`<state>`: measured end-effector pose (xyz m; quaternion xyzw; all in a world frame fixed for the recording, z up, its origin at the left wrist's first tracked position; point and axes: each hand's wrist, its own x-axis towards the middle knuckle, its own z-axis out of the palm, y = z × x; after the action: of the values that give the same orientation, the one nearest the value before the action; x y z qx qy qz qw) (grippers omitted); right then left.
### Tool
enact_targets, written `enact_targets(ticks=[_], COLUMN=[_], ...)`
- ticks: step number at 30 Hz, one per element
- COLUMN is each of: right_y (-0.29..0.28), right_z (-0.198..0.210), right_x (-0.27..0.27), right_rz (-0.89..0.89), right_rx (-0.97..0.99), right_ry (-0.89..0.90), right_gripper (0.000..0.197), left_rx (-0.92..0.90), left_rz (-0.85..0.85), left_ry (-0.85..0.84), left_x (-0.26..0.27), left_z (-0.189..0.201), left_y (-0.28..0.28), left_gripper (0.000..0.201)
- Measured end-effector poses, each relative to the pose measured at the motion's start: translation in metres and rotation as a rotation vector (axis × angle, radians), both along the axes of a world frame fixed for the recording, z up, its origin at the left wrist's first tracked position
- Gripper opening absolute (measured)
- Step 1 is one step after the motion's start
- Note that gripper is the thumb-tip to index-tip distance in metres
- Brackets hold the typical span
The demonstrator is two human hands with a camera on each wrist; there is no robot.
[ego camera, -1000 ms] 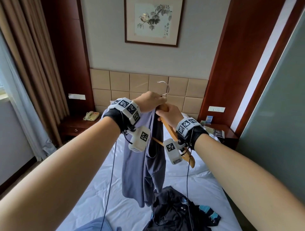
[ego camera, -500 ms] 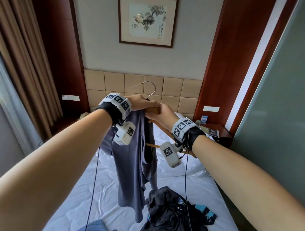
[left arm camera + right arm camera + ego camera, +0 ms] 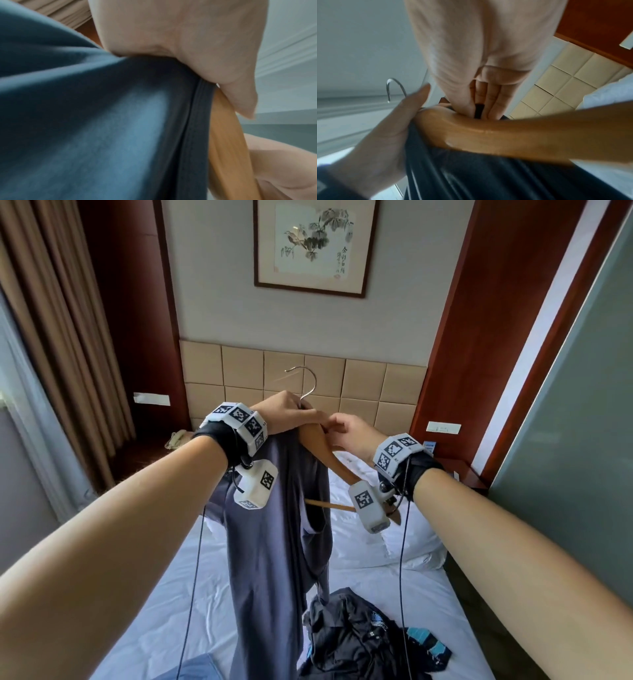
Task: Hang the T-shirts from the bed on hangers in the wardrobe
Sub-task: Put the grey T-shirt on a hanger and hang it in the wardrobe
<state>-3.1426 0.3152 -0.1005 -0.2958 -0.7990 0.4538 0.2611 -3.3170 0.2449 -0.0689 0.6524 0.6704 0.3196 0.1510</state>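
T-shirt (image 3: pixel 274 542), hanger (image 3: pixel 322 450) in both hands

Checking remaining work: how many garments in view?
3 at least. Grey T-shirt half on the hanger in both hands; dark garment heaped on bed; blue fabric at bottom edge. More may be hidden.

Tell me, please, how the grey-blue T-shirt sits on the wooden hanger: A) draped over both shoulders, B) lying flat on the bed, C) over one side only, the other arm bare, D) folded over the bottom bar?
C: the grey-blue T-shirt covers only the left side of the wooden hanger, whose right arm is bare.
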Motion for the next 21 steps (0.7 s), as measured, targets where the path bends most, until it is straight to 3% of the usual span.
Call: enact_targets(ticks=[3, 6, 8, 11, 16, 21], right_y=[0.004, 0.007, 0.005, -0.005, -0.002, 0.057], right_z=[0.002, 0.002, 0.002, 0.005, -0.006, -0.042], right_x=[-0.001, -0.008, -0.015, -0.015, -0.002, 0.005], right_rz=[-0.011, -0.045, -0.089, -0.230, -0.325, -0.350], right_rx=[0.145, 0.258, 0.376, 0.538, 0.456, 0.196], right_ry=[-0.108, -0.203, -0.349, -0.509, -0.585, -0.588], right_gripper=[0.022, 0.035, 0.023, 0.009, 0.018, 0.027], left_rx=[0.007, 0.005, -0.009, -0.006, 0.047, 0.090], left_rz=[-0.014, 0.026, 0.049, 0.089, 0.182, 0.289], left_ry=[0.052, 0.083, 0.150, 0.221, 0.228, 0.232], left_x=[0.006, 0.015, 0.019, 0.020, 0.020, 0.011], left_z=[0.001, 0.003, 0.003, 0.004, 0.010, 0.014], left_y=[-0.003, -0.002, 0.000, 0.000, -0.005, -0.008], left_gripper=[0.054, 0.035, 0.024, 0.024, 0.025, 0.032])
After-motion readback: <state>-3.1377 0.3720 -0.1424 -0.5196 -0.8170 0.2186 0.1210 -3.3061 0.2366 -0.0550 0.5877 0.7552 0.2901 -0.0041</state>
